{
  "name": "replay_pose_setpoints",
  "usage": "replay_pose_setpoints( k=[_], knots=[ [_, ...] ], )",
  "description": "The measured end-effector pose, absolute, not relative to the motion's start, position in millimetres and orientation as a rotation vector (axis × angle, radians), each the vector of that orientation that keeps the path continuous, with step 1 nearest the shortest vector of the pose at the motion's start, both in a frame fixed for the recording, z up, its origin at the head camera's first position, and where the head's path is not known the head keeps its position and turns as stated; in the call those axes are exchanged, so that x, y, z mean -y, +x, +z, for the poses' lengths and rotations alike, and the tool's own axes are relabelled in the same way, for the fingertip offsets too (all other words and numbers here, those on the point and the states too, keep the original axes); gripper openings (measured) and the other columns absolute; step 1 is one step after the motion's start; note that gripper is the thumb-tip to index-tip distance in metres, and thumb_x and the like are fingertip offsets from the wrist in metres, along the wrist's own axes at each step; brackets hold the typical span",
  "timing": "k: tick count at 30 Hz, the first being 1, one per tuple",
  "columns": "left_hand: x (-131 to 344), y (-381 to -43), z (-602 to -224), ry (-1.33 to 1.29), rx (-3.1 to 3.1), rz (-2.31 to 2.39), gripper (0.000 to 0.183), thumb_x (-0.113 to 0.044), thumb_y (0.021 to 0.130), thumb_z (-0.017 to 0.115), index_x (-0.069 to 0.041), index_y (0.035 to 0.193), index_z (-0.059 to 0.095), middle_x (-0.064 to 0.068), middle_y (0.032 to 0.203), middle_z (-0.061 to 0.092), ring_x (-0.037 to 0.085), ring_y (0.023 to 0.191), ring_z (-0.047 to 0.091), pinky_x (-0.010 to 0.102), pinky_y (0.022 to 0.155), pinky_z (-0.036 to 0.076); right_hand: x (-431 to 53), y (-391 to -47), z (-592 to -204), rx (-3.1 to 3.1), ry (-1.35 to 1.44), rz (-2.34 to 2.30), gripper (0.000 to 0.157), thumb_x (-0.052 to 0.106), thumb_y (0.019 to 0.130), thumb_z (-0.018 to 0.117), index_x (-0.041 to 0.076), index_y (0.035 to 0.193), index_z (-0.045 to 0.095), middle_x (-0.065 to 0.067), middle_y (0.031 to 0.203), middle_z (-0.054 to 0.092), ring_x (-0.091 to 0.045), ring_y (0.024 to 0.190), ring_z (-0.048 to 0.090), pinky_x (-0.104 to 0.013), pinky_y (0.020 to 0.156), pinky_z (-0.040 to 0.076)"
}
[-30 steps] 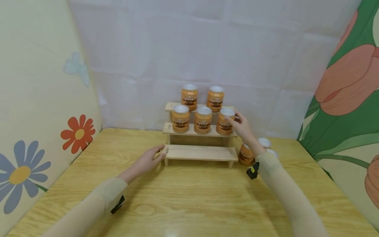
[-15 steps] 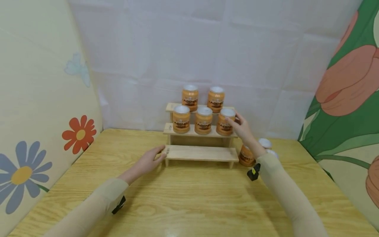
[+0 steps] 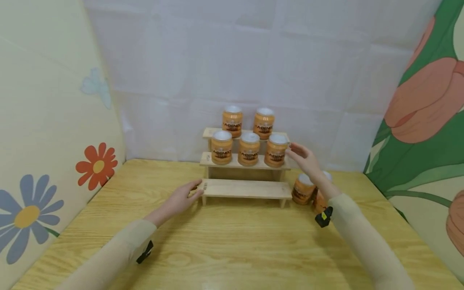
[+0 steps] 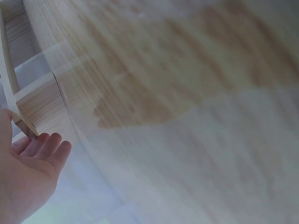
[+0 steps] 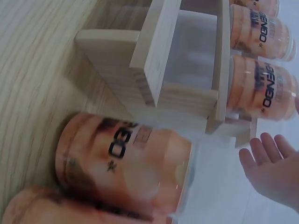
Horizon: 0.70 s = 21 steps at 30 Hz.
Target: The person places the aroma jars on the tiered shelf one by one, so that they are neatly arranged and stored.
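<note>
The right hand (image 3: 307, 160) has just released the orange jar (image 3: 276, 151) and lies just beside it, fingers loosely extended — judging from here, this placement is done. The jar stands upright near the right end of the middle tier (image 3: 206, 158) of the wooden stand (image 3: 217, 186), white-lidded, dark lettering facing forward; the left hand (image 3: 179, 199) grips the stand's lowest tier at its left end.

Wood-grain table (image 3: 232, 245) along the bottom. Creased white cloth (image 3: 246, 60) behind it. Left: cream panel (image 3: 40, 108) printed with red flower (image 3: 98, 166), blue-grey flower (image 3: 27, 216), pale butterfly (image 3: 96, 87). Right: panel (image 3: 427, 233) with pink tulips (image 3: 424, 104), green leaves (image 3: 440, 151).
</note>
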<state>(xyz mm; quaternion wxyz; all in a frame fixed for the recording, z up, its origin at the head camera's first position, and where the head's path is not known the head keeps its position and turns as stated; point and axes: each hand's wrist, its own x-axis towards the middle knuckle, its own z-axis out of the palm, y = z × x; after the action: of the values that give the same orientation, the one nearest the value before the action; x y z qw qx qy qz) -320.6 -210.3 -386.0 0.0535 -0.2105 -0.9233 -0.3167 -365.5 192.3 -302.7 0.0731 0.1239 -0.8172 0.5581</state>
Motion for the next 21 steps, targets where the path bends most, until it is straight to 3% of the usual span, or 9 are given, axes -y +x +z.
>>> replay_pose_setpoints(
  k=[10,21],
  knots=[
    [213,-323,-390,-0.658,2.815,-0.989,0.059,-0.032,0.1,0.046,0.005,0.144,0.03,0.025,0.146,0.035,0.043,0.127,0.043,0.055,0.101,0.04,-228,-342,-309,2.509,0.422,1.513,0.057,0.034,0.095,0.055,0.004,0.141,0.04,-0.019,0.141,0.045,-0.033,0.129,0.043,-0.048,0.107,0.036],
    [212,-324,-388,-0.653,2.792,-1.016,0.049,-0.022,0.102,0.041,0.007,0.141,0.034,0.027,0.142,0.04,0.043,0.124,0.045,0.056,0.1,0.04,-259,-315,-325,2.587,0.399,1.402,0.052,0.031,0.097,0.053,0.0,0.137,0.044,-0.022,0.138,0.047,-0.036,0.125,0.046,-0.051,0.102,0.04]
  ],
)
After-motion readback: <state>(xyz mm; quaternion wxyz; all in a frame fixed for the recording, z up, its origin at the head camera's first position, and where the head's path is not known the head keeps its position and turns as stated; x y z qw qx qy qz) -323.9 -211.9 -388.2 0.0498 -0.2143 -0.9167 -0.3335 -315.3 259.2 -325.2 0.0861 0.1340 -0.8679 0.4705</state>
